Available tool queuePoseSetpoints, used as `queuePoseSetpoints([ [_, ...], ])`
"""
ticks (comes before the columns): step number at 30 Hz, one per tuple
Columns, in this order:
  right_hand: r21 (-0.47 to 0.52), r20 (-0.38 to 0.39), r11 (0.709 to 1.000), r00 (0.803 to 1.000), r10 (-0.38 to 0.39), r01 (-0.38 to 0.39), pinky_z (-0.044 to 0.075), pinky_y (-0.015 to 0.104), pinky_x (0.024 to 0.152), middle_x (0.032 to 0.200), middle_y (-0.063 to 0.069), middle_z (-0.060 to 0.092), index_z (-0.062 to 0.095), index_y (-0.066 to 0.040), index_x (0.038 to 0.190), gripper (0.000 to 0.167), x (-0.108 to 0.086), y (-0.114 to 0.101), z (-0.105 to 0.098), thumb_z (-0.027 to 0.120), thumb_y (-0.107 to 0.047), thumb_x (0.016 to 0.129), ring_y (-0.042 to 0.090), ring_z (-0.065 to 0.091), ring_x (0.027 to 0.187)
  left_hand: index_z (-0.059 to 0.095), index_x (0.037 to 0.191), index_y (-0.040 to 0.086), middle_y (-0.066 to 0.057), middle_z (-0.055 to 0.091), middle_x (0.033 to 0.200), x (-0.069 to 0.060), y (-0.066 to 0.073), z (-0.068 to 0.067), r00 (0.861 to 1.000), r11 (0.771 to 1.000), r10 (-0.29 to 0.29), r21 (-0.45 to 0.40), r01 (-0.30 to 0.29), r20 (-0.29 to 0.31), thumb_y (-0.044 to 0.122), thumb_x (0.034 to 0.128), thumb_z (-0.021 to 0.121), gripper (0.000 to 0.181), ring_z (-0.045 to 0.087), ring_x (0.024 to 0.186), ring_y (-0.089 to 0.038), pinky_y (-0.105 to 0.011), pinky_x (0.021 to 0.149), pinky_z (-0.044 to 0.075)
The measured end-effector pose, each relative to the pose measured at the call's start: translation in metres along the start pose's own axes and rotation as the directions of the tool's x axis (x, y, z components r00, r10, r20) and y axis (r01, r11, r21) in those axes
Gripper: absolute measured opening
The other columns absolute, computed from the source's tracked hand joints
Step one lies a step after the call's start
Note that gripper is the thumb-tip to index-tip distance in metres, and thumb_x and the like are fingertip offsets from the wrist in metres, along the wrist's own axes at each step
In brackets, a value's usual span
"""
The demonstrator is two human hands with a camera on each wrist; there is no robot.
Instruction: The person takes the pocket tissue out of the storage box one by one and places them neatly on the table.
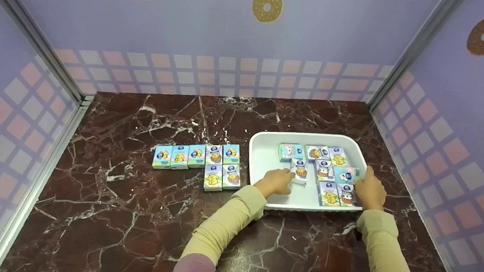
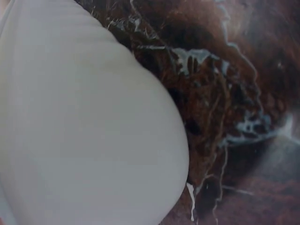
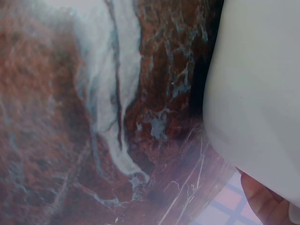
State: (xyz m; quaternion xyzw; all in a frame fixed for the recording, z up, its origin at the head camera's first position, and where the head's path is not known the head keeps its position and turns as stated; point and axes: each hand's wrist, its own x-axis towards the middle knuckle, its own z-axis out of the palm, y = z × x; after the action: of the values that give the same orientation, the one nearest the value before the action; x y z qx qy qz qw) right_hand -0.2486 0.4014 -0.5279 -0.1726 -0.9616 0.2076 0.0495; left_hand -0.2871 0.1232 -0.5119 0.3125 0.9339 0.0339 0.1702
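A white tray (image 1: 260, 152) holds several small tissue packs with cartoon animal prints. My left hand (image 1: 276, 182) reaches over the tray's near left part and pinches the lower left corner of a white-purple tissue pack (image 1: 299, 169), which looks slightly tilted. At the tray's right side my right hand (image 1: 371, 190) grips the rim, beside a blue pack (image 1: 344, 175) and a white-purple pack (image 1: 346, 196). In the right wrist view only some fingers (image 3: 265, 199) show past a pale smooth shape. A pale shape blocks much of the left wrist view, so that hand is hidden there.
Left of the tray, several more packs (image 1: 213, 177) lie side by side on the dark red marbled table (image 1: 128, 213), in a row with two below its right end. Purple patterned walls (image 1: 231, 30) enclose the table at the back and both sides.
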Motion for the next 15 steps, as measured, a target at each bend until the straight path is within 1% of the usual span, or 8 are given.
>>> queuePoseSetpoints([
  [3,-0.002,0.005,1.0,1.0,0.005,-0.005,0.039,0.058,0.065,0.106,0.032,0.053,0.031,-0.001,0.13,0.047,0.0006,0.0001,-0.0001,0.036,-0.011,0.084,0.051,0.052,0.089,0.039,0.134,0.017,-0.003,0.044,0.134,0.0016,0.0013,0.0021,1.0,1.0,-0.005,0.007,0.005,0.013,0.028,0.0784,0.058,0.059,0.05,0.114,-0.023,-0.035,0.088,0.047],
  [7,-0.011,0.003,1.0,1.0,0.009,-0.009,0.039,0.058,0.066,0.105,0.033,0.053,0.031,-0.002,0.13,0.048,0.002,0.0007,0.0006,0.035,-0.011,0.083,0.051,0.052,0.089,0.039,0.134,0.018,-0.003,0.045,0.133,0.0034,0.0027,0.0037,1.0,1.0,-0.014,0.014,0.014,0.014,0.029,0.0788,0.058,0.059,0.05,0.113,-0.023,-0.035,0.087,0.047],
  [10,-0.011,0.008,1.0,1.0,0.011,-0.011,0.039,0.058,0.065,0.105,0.033,0.053,0.031,-0.002,0.129,0.047,0.0027,0.001,0.0012,0.035,-0.012,0.083,0.051,0.052,0.088,0.042,0.132,0.018,-0.004,0.05,0.128,0.0038,0.0037,0.0044,1.0,1.0,-0.011,0.028,0.011,0.012,0.031,0.0792,0.059,0.056,0.053,0.109,-0.023,-0.035,0.084,0.048],
  [15,-0.003,0.025,1.0,1.0,-0.004,0.004,0.04,0.056,0.06,0.105,0.033,0.054,0.029,-0.002,0.131,0.05,0.0027,0.0021,0.0009,0.035,-0.012,0.083,0.051,0.053,0.085,0.051,0.123,0.016,-0.003,0.058,0.115,0.0019,0.0045,0.004,1.0,0.998,0.014,0.059,-0.014,0.008,0.028,0.0797,0.058,0.046,0.057,0.1,-0.022,-0.035,0.08,0.049],
])
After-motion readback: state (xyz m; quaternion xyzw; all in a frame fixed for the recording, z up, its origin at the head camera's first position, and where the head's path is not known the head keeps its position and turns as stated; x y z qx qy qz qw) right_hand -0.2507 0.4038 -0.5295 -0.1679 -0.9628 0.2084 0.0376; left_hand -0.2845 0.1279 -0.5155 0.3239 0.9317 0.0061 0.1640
